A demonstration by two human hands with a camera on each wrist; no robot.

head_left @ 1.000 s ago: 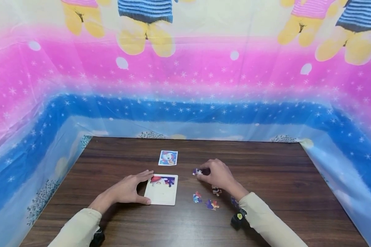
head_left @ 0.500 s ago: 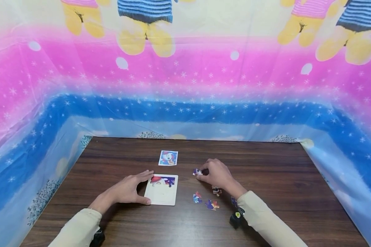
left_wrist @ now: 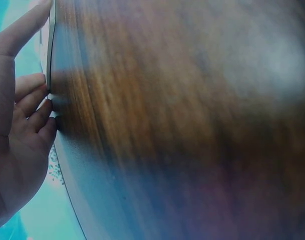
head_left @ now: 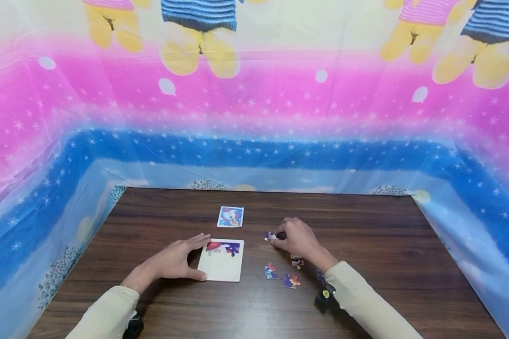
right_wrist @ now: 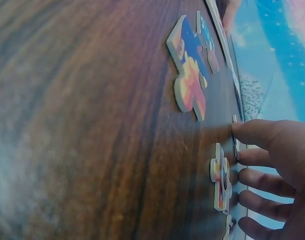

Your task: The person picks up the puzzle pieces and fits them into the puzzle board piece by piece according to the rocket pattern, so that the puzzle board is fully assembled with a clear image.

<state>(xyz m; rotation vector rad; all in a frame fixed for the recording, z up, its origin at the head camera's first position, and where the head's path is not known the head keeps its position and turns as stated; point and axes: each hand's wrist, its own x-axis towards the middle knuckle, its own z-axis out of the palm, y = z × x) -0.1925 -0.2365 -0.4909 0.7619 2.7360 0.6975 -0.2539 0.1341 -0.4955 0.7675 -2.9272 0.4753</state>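
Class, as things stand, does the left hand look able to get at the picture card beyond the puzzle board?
Probably yes: nothing shows between the left hand and the picture card, which lies uncovered; the hand would have to leave the puzzle board.

No words, labels, brands or numbers can be read — the picture card (head_left: 231, 217), puzzle board (head_left: 222, 269), loose puzzle pieces (head_left: 291, 281) and backdrop (head_left: 254, 108) show printed pictures — no legible lettering

Right sleeve (head_left: 366, 302) shifted slightly left since earlier.
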